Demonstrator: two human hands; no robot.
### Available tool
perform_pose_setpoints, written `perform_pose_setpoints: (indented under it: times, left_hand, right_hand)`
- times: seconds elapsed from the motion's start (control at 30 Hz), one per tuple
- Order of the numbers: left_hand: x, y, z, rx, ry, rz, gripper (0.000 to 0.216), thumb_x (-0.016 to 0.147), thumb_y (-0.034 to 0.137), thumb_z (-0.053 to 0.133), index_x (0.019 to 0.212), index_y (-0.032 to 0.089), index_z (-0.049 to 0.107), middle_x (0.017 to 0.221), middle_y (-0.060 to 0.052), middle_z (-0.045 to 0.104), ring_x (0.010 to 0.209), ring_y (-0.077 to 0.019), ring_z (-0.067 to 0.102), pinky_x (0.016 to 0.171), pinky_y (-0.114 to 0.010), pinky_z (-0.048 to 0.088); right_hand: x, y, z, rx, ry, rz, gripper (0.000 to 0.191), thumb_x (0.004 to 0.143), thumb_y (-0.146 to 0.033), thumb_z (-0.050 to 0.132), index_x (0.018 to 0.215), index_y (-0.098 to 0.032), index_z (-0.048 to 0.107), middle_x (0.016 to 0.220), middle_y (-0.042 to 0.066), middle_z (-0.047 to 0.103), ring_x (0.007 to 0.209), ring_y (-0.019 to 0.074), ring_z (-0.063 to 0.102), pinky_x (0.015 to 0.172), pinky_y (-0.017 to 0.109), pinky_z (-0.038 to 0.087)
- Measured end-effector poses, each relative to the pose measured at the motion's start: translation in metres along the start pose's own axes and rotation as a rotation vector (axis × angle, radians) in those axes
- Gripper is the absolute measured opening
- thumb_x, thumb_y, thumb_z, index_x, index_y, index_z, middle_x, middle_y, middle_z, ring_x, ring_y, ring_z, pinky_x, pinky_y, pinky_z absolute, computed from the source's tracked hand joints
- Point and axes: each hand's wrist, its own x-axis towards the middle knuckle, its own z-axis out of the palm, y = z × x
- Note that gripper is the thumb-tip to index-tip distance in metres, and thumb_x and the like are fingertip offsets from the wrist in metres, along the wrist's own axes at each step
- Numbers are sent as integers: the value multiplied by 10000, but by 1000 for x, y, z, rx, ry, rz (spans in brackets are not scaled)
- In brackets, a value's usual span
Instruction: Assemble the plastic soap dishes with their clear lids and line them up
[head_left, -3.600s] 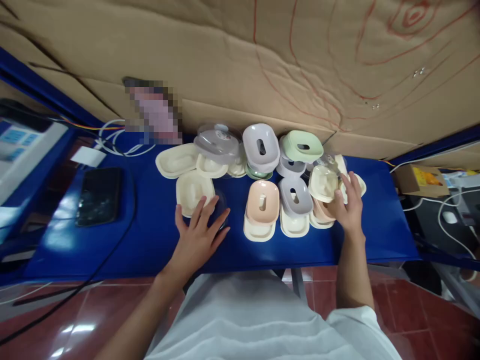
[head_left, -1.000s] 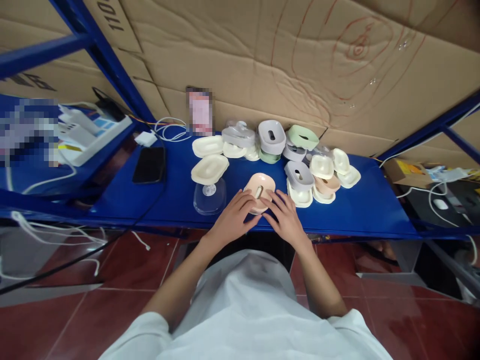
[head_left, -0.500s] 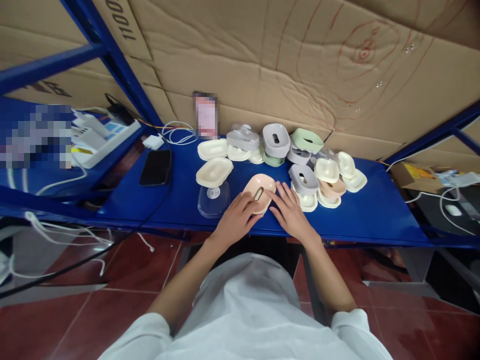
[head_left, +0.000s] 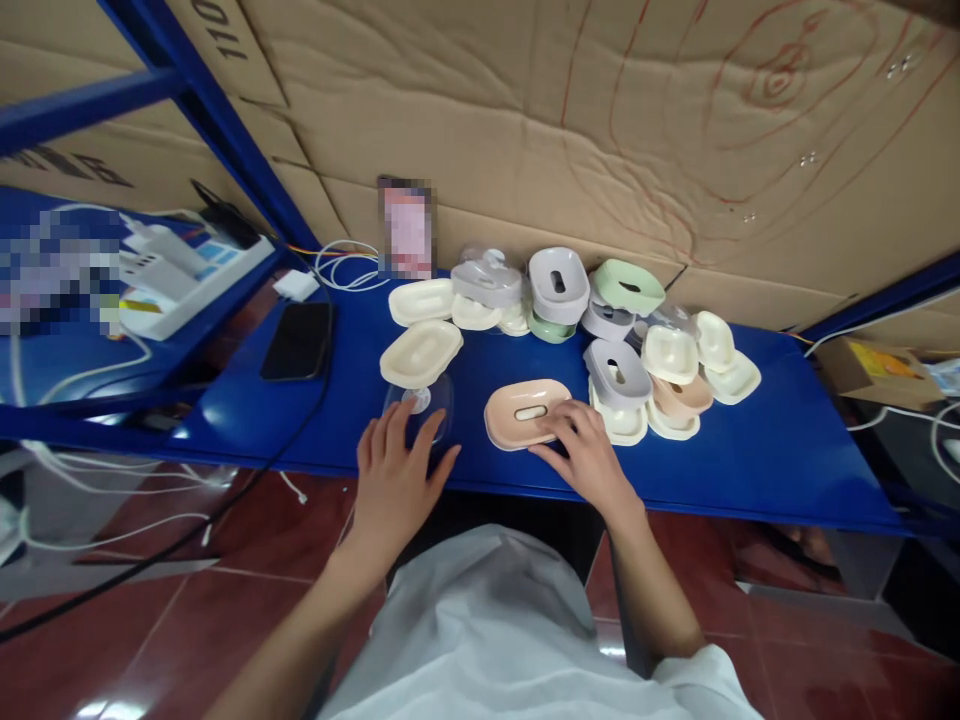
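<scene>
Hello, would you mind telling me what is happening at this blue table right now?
A person stands at a blue table crowded with plastic soap dishes. Their right hand rests on a pink soap dish lying flat near the front edge. Their left hand reaches, fingers spread, over a clear lid in front of a cream dish.

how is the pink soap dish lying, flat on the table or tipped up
Flat. The pink soap dish rests level on the blue table, slot facing up, with the right hand fingertips on its near right edge.
</scene>
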Motion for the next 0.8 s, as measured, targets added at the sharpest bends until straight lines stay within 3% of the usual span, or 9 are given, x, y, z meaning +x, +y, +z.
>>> perform_pose_setpoints:
  times: [0.07,0.2,0.33,0.47,0.57,0.67,0.73,0.8]
  left_hand:
    - [-10,-9,-2,-30,-5,-40,330,1017,333,702,1307,177,670,1480,-237,598,1420,-462,573,1097,-648,530]
    - [-18,-15,-8,-316,57,11,143,983,252,748,1091,218,661,1278,-123,676,1355,-342,638,1105,-523,570]
    - [-5,-10,-10,-533,173,10,218,981,231,744,1173,227,641,1258,-95,689,1280,-269,685,1101,-465,582]
    - [22,-2,0,-551,203,58,243,999,246,724,1228,232,645,1242,-87,702,1231,-249,692,1179,-519,528]
    - [44,6,13,-621,150,137,190,1022,256,692,1205,224,652,1221,-86,699,1202,-227,704,1182,-501,537]
    - [60,10,23,-659,-6,367,228,1041,308,675,1250,217,652,1269,-101,696,1278,-232,687,1252,-531,477]
    - [64,9,27,-629,-96,489,254,1062,294,641,1307,225,646,1321,-102,693,1383,-244,636,1327,-587,357]
    - [62,5,26,-575,-129,507,281,1078,255,605,1357,248,639,1410,-104,664,1493,-270,550,1350,-640,270]
  right_hand:
    - [2,-2,-1,42,-18,-18,282,1057,-356,674,1311,-234,674,1279,133,684,1327,310,610,1128,516,532]
    - [3,-5,-3,99,3,-40,260,1070,-319,647,1316,-242,675,1350,146,653,1396,308,583,1168,532,524]
    - [-1,-5,-3,116,31,11,298,1065,-364,658,1333,-235,669,1482,178,576,1450,327,548,1196,556,514]
    - [-3,-3,0,110,39,13,303,1076,-351,637,1357,-242,659,1482,170,587,1450,321,558,1205,547,515]
    - [-6,-3,1,154,87,45,493,1062,-383,658,1529,-269,550,1564,178,518,1477,320,551,1217,531,521]
    - [-7,-1,1,160,106,78,760,1035,-430,697,1695,-305,341,1738,184,322,1549,342,481,1230,546,509]
    - [-7,1,0,129,49,42,789,1031,-430,703,1714,-338,319,1784,146,274,1604,354,403,1262,575,465]
    - [-6,3,0,119,7,-11,753,1041,-401,692,1708,-354,347,1761,117,353,1613,336,393,1284,574,439]
